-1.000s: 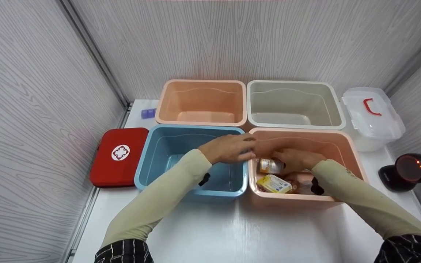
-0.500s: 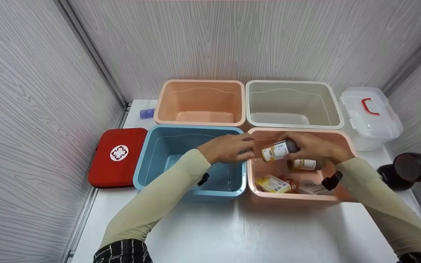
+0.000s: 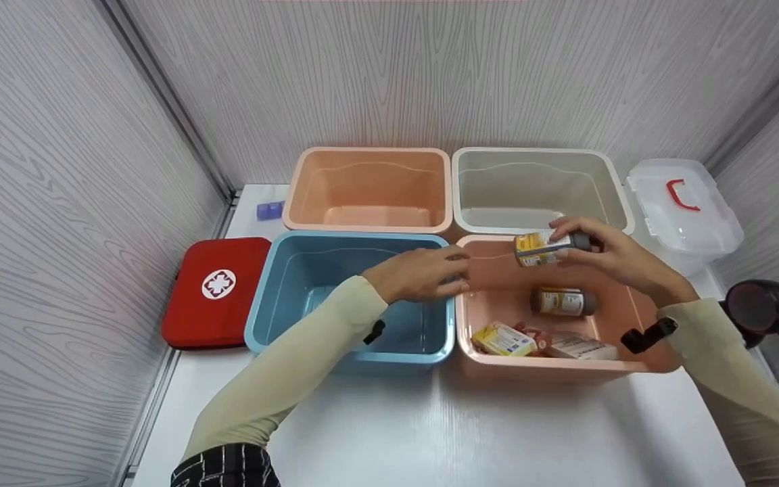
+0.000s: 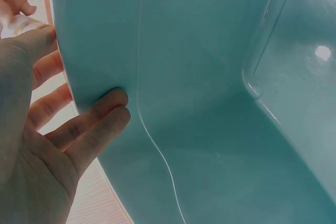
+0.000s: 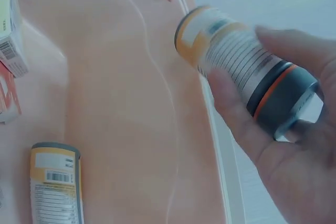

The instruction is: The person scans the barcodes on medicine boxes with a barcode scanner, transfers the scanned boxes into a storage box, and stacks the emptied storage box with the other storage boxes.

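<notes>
My right hand grips a pill bottle with a yellow and white label and a dark grey cap. It holds the bottle on its side near the back rim of the front right pink bin; in the right wrist view the bottle sits between thumb and fingers. A second, similar bottle lies in that bin, behind a yellow and white box, a reddish item and a white box. My left hand, fingers extended, stays at the right rim of the blue bin.
Behind stand an orange bin and a grey-white bin. A red first-aid case lies at left, with small purple blocks behind it. At right are a clear lidded box and a black device with a cable.
My right hand has lifted the bottle out from inside the front right bin and carried it back and to the right. The second bottle has come into view. My left hand has stayed put.
</notes>
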Action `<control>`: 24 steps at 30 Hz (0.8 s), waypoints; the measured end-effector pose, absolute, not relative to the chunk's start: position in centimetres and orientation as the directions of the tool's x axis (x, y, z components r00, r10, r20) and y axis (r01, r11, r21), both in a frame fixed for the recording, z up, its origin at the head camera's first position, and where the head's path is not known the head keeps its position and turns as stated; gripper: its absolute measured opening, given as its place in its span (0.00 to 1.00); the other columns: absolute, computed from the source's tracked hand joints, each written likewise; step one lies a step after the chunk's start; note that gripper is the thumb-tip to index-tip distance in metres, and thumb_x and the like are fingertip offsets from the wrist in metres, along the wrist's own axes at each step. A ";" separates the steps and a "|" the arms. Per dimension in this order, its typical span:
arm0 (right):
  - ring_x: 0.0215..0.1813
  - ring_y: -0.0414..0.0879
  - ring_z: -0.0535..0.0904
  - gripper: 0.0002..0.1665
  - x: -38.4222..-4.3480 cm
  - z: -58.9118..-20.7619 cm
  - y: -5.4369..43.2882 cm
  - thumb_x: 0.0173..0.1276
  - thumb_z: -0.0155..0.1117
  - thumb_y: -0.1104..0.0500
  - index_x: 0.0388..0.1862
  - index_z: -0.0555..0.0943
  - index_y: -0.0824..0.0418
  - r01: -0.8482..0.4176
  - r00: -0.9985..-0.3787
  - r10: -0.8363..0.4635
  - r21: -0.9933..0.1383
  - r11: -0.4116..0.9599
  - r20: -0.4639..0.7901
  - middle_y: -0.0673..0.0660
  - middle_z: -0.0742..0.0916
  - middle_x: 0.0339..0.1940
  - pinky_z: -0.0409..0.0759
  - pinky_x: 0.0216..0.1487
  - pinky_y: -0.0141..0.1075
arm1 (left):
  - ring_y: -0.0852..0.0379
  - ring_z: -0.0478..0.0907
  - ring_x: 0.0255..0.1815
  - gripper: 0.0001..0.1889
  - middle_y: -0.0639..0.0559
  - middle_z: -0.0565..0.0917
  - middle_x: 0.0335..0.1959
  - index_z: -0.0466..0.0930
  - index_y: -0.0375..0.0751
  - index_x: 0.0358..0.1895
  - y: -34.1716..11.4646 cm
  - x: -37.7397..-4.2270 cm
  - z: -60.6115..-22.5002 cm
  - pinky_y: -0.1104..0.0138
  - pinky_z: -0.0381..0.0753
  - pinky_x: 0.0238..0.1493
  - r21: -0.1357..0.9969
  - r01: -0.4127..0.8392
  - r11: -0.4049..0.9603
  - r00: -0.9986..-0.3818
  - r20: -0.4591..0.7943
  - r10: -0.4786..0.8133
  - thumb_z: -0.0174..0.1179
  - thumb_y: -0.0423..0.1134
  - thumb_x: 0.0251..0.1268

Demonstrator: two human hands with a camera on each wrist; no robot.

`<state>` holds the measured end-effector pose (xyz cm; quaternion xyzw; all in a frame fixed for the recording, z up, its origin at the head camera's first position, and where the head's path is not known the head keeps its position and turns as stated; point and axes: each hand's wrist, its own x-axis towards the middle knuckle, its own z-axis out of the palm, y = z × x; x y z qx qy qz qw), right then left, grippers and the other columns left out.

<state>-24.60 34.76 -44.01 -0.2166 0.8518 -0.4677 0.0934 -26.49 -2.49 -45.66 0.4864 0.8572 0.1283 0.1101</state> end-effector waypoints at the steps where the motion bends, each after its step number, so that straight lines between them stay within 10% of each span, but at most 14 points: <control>1: 0.66 0.43 0.77 0.16 -24.5 -44.0 35.0 0.81 0.69 0.61 0.63 0.81 0.64 -0.279 -0.897 -0.439 -0.842 0.462 0.057 0.58 0.76 0.78 0.82 0.56 0.25 | 0.48 0.82 0.68 0.19 0.43 0.73 0.80 0.80 0.47 0.68 -2.5 -26.5 -45.7 0.54 0.82 0.74 0.332 0.805 0.492 -0.501 -0.063 0.863 0.52 0.52 0.89; 24: 0.60 0.40 0.80 0.18 -21.1 -45.3 44.0 0.77 0.66 0.72 0.63 0.81 0.76 -0.263 -0.965 -0.065 -0.927 0.269 0.255 0.54 0.80 0.71 0.84 0.54 0.21 | 0.48 0.80 0.71 0.18 0.46 0.70 0.82 0.79 0.49 0.69 -2.6 -26.5 -45.6 0.54 0.80 0.77 0.329 0.794 0.511 -0.510 -0.097 0.855 0.52 0.51 0.90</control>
